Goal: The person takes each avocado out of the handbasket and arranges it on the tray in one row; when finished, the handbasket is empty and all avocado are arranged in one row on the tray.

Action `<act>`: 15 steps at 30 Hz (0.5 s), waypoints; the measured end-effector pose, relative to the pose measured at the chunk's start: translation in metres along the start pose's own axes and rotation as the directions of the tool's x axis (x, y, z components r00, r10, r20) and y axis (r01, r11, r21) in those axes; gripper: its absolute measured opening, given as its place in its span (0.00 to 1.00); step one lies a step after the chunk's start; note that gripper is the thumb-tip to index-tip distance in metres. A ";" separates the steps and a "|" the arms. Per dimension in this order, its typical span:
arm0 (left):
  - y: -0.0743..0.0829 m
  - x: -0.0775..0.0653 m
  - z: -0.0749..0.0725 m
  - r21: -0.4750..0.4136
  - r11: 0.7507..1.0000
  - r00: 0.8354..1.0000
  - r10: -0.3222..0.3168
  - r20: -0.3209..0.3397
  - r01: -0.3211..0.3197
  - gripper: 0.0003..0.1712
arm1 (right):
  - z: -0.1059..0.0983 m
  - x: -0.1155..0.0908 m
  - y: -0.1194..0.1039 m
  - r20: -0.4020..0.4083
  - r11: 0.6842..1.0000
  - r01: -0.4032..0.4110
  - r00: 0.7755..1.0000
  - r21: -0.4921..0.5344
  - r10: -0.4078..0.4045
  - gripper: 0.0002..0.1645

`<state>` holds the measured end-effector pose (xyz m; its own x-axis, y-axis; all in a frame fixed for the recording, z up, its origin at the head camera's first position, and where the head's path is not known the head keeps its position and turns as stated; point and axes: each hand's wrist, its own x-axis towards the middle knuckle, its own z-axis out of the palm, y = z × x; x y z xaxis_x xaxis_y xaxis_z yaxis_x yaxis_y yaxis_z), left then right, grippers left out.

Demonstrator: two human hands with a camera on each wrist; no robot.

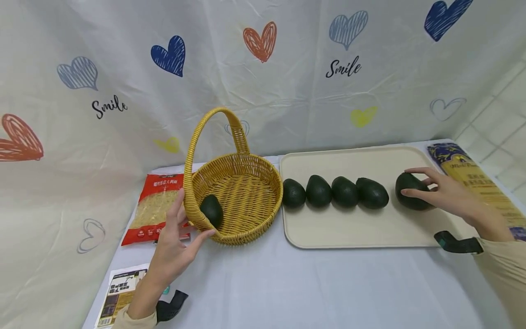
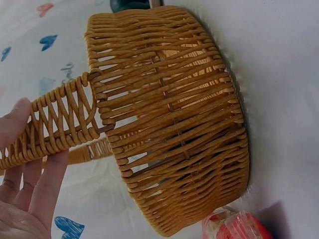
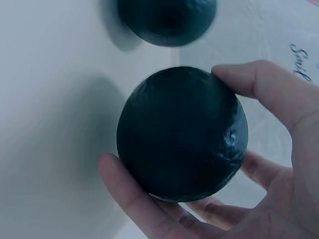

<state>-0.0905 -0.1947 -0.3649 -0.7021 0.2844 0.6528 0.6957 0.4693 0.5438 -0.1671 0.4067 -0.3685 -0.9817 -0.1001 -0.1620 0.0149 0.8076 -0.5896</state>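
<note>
At the left, a yellow wicker basket (image 1: 250, 196) stands on the table with one dark green avocado (image 1: 211, 210) in its left side. My left hand (image 1: 176, 246) holds the basket's handle (image 2: 65, 112) near its lower end, thumb on one side and fingers on the other. Over the right part of a cream tray (image 1: 328, 228), my right hand (image 1: 456, 196) grips an avocado (image 3: 182, 134) between thumb and fingers. Several more avocados (image 1: 318, 191) lie in a row on the tray, from its left edge to its middle.
A red bag of pasta (image 1: 154, 208) lies left of the basket, partly behind my left hand. Near the front left corner is a printed packet (image 1: 119, 297). A yellow and blue packet (image 1: 468, 176) lies along the tray's right side. A heart-printed cloth (image 1: 287, 91) hangs behind.
</note>
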 end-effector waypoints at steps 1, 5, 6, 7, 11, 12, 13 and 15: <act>0.000 0.000 0.000 0.003 1.000 1.000 -0.001 0.000 0.001 0.61 | 0.002 0.002 -0.002 0.009 1.000 -0.003 1.000 -0.009 0.003 0.48; -0.001 -0.001 0.001 0.011 1.000 1.000 -0.004 0.003 0.004 0.67 | 0.010 0.009 -0.005 0.038 1.000 -0.015 0.999 0.007 0.015 0.48; -0.001 -0.001 0.001 0.013 1.000 1.000 -0.005 0.005 0.005 0.65 | 0.011 0.010 -0.006 0.045 1.000 -0.019 0.999 0.017 0.018 0.48; -0.001 -0.001 0.001 0.011 1.000 1.000 -0.004 0.006 0.004 0.62 | 0.013 0.012 -0.006 0.050 1.000 -0.019 0.999 0.025 0.018 0.47; -0.002 -0.001 0.000 0.013 1.000 1.000 -0.004 0.005 0.003 0.59 | 0.014 0.016 -0.007 0.063 0.999 -0.006 0.998 0.053 0.003 0.44; -0.002 -0.001 0.000 0.016 1.000 1.000 -0.005 0.004 0.005 0.61 | 0.014 0.017 -0.007 0.063 0.998 -0.001 0.998 0.055 -0.003 0.43; -0.002 -0.001 0.000 0.017 1.000 1.000 -0.005 0.003 0.005 0.63 | 0.013 0.018 -0.007 0.062 0.998 0.004 0.998 0.056 -0.007 0.43; -0.003 -0.001 0.000 0.017 1.000 1.000 -0.007 0.002 0.007 0.67 | 0.012 0.019 -0.008 0.069 0.999 0.005 0.998 0.054 -0.009 0.43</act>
<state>-0.0917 -0.1966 -0.3668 -0.7072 0.2827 0.6481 0.6882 0.4853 0.5393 -0.1839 0.3916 -0.3763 -0.9663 -0.1471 -0.2114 0.0204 0.7745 -0.6322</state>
